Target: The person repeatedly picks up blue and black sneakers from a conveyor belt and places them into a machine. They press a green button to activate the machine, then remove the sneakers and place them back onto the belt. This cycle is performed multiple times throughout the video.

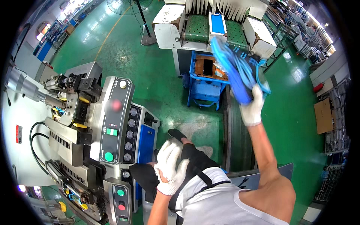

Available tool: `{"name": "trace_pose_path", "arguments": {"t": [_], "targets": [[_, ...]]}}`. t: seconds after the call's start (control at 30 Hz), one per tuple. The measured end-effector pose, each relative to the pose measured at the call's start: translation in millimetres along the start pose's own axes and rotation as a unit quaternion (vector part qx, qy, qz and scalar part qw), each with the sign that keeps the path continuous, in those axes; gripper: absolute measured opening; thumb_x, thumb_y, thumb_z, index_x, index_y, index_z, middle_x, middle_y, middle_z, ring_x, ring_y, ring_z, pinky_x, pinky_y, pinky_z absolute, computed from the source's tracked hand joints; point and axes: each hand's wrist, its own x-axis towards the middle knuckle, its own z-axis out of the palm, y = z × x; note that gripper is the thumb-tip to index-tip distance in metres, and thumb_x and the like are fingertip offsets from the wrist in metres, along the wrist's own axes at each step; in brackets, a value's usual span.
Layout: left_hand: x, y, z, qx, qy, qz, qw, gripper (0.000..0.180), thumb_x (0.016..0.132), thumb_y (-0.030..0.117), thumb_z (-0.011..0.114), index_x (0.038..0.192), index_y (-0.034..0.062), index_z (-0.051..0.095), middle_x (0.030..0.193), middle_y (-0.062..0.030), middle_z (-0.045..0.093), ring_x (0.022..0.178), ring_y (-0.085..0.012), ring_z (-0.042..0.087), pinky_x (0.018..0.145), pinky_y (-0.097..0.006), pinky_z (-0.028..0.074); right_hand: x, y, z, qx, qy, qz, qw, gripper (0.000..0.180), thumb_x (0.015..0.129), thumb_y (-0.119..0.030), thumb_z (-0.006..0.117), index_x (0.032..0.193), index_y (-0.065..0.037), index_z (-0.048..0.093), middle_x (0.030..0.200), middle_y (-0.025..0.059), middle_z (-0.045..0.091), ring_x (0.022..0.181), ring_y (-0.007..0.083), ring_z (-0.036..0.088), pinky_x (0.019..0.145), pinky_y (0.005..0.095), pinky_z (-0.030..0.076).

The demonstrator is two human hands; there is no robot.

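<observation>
My right hand, in a white knit glove, is raised ahead on the right. It is closed on a blue shoe upper with lighter blue lace-like strands, smeared by motion. A light blue loop hangs beside that hand. In front of my lap, my left hand, gloved the same way, holds nothing; its fingers are slightly bent and apart from the thumb. The nearest thing to it on the left is a machine's control panel with coloured buttons.
A large machine with metal clamps and gauges stands at left. Ahead, a blue cart carries a dark phone, before a conveyor with hanging strips. A dark rail runs on the right. A fan stand is farther back.
</observation>
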Motion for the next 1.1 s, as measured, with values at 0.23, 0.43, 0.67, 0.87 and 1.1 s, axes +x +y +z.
{"name": "trace_pose_path", "arguments": {"t": [0.23,0.43,0.67,0.87,1.1], "targets": [[-95,-36,24,0.024,-0.024,-0.265,0.964,0.049,0.090,0.012,0.077,0.135,-0.0001,0.063,0.137,-0.0236,0.063,0.130,-0.0413,0.059,0.112,-0.048,0.047,305,17,-7,-0.431,0.002,-0.169,0.886,0.068,0.091,-0.053,0.078,0.134,-0.001,0.069,0.130,0.0110,0.072,0.116,0.0281,0.065,0.108,0.0406,0.047],[-134,-26,8,0.042,-0.004,-0.407,0.912,0.043,0.097,0.025,0.074,0.134,0.0057,0.066,0.136,-0.0219,0.064,0.127,-0.0402,0.062,0.106,-0.048,0.052,413,78,-123,-0.842,-0.064,-0.219,0.488,0.063,0.097,-0.050,0.071,0.143,-0.007,0.065,0.135,0.0120,0.070,0.121,0.0287,0.066,0.106,0.0404,0.049],[-181,-22,14,0.080,0.215,-0.439,0.869,0.039,0.094,0.015,0.077,0.130,0.0049,0.068,0.128,-0.0201,0.068,0.122,-0.0397,0.065,0.105,-0.047,0.053,366,143,-111,-0.775,-0.112,-0.371,0.499,0.050,0.101,-0.036,0.069,0.138,-0.003,0.065,0.130,0.0132,0.071,0.116,0.0275,0.068,0.100,0.0404,0.053],[-293,21,-6,0.180,0.384,-0.601,0.677,0.023,0.096,0.006,0.071,0.118,0.0002,0.071,0.114,-0.0185,0.071,0.108,-0.0350,0.070,0.095,-0.042,0.056,114,228,-60,-0.627,-0.358,-0.425,0.545,0.038,0.105,-0.024,0.066,0.135,0.001,0.065,0.125,0.0143,0.071,0.112,0.0266,0.069,0.094,0.0404,0.056],[-503,97,87,0.183,0.508,-0.754,0.375,0.026,0.099,0.017,0.071,0.121,0.0031,0.072,0.115,-0.0156,0.072,0.106,-0.0310,0.072,0.091,-0.041,0.057,-235,234,101,-0.302,-0.628,0.249,0.673,0.051,0.111,-0.018,0.057,0.155,0.006,0.045,0.159,0.0207,0.048,0.144,0.0330,0.051,0.115,0.0436,0.051]]}}
